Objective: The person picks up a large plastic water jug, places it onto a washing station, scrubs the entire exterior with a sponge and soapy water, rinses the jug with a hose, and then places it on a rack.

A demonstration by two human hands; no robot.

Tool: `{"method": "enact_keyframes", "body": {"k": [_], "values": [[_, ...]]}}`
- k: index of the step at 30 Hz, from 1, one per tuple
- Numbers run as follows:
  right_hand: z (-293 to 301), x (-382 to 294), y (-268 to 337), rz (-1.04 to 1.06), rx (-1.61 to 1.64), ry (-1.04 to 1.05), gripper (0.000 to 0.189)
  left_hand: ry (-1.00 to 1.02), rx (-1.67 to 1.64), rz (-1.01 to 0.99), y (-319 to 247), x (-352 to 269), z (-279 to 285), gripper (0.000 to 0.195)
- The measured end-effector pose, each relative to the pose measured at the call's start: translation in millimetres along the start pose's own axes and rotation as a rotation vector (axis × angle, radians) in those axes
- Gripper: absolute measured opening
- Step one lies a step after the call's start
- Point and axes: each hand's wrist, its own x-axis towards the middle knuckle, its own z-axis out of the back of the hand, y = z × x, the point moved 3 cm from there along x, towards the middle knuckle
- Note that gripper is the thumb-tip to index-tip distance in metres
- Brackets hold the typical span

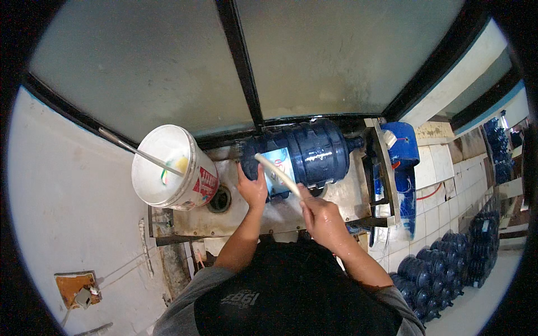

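Observation:
A dark blue translucent plastic water jug (321,151) lies on its side on the metal counter (227,222), its neck pointing right. Around its left, base end my left hand (252,191) is holding it, thumb up and some fingers hidden behind. My right hand (323,216) grips a cream-coloured rod-like tool (275,168), whose far end reaches over the jug's printed label (275,187). Whether the tool touches the label I cannot tell.
Left of the jug stands a white plastic bucket (204,157) of suds with a long handle (138,150) leaning in it. A round drain opening (219,199) is beside it. A blue plastic drum (405,145) is at right. Several jugs (433,264) are stacked lower right.

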Motion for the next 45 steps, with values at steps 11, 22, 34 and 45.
{"method": "enact_keyframes", "body": {"k": [11,22,34,45], "values": [[83,-64,-57,-0.386,-0.281,-0.432,0.044,0.334,-0.573,0.238,104,-73,-22,0.072],[45,-2,-25,-0.149,-0.217,-0.262,0.042,0.436,-0.013,0.257,-18,42,-38,0.095],[-3,11,6,0.004,-0.051,-0.092,0.039,0.422,0.042,0.212,-13,28,-31,0.096],[-10,31,18,0.018,-0.112,-0.033,0.043,0.366,-0.155,-0.122,-1,19,-23,0.086]]}}
